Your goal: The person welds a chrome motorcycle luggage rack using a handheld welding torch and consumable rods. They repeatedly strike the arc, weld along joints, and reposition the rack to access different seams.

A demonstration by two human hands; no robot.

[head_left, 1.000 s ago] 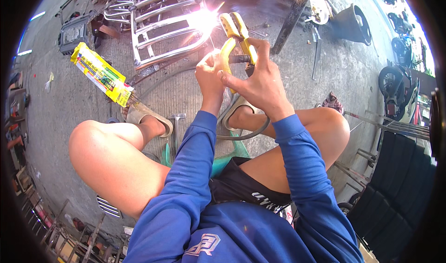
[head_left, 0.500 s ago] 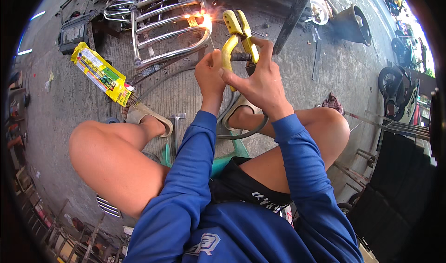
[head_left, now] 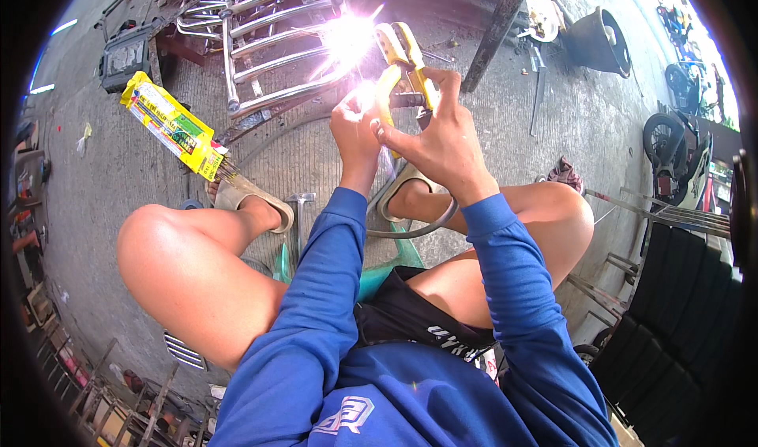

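My right hand (head_left: 442, 143) is wrapped around a yellow welding electrode holder (head_left: 431, 92), thumb on one side and fingers on the other. Close beside it, my left hand (head_left: 355, 135) is closed with its fingertips pinched. A thin metal rod rose from that pinch a moment ago; glare now hides most of it. A blinding welding arc burns at the right side of a shiny metal tube rack (head_left: 280, 40), just left of the holder's jaws. The arc covers the joint and the electrode's tip.
A yellow packet of welding rods (head_left: 170, 123) leans near my left foot. A hammer (head_left: 301, 210) lies between my feet, and a grey cable (head_left: 426, 227) loops by my right foot. Beyond are a dark bucket (head_left: 588, 44), a table leg (head_left: 497, 32) and a grey case (head_left: 126, 58).
The small orange glow at the rack has flared into a large white-violet arc, lighting my hands and legs. The electrode holder has dipped slightly; my hands stay nearly in place.
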